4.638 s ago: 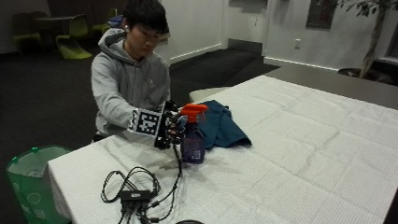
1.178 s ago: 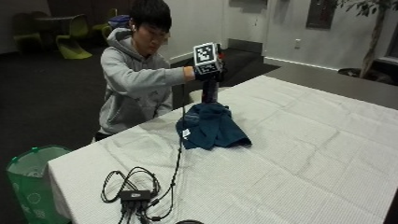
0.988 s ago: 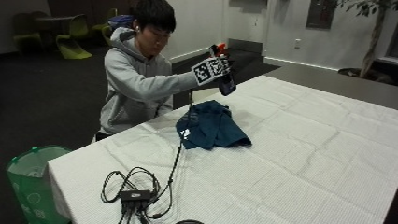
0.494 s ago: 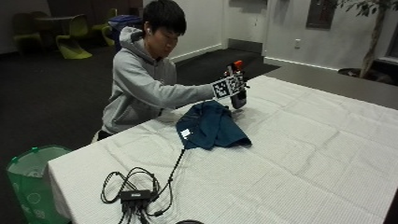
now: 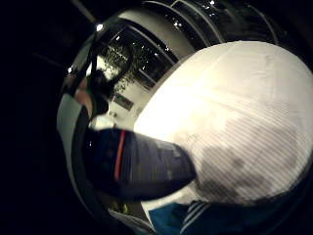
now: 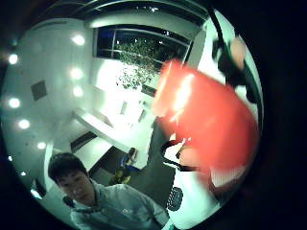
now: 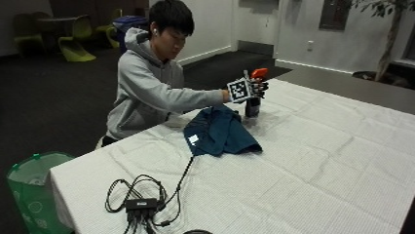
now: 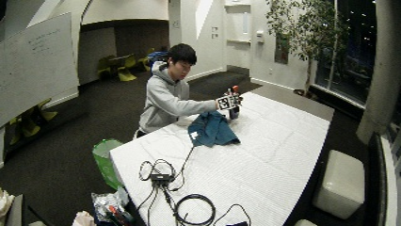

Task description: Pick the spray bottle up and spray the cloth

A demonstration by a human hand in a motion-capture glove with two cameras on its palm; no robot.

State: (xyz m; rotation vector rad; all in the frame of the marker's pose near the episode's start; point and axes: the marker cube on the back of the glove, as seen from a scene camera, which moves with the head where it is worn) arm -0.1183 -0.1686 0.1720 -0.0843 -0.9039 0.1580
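Seated person at a white cloth-covered surface, working with the black-gloved right hand. The hand is wrapped around a dark-bodied plastic spray bottle with an orange-red trigger head; its fingers are curled about the neck just under the head. The bottle stands upright, its base at or just above the surface, near the edge where the person sits and just beyond a crumpled dark teal cloth. The bottle's foot appears to lie just beside the cloth's far fold; whether they touch cannot be told. The thumb-side palm view is filled by the orange-red head, the little-finger-side view by the dark labelled body with a teal corner of cloth beside it.

Step in hand, as judged: the bottle is gripped and brought to the cloth, but the nozzle does not seem aimed at the cloth, so spraying looks not yet delivered from this pose. The next move would call for lifting or tilting the bottle so the nozzle faces the cloth, then a finger squeezing the trigger.

Count: one spray bottle, one cloth, one gloved hand on the bottle. Also on the surface, toward the near corner, one small black hub with looped black cables. One green bin stands on the floor beside that corner.
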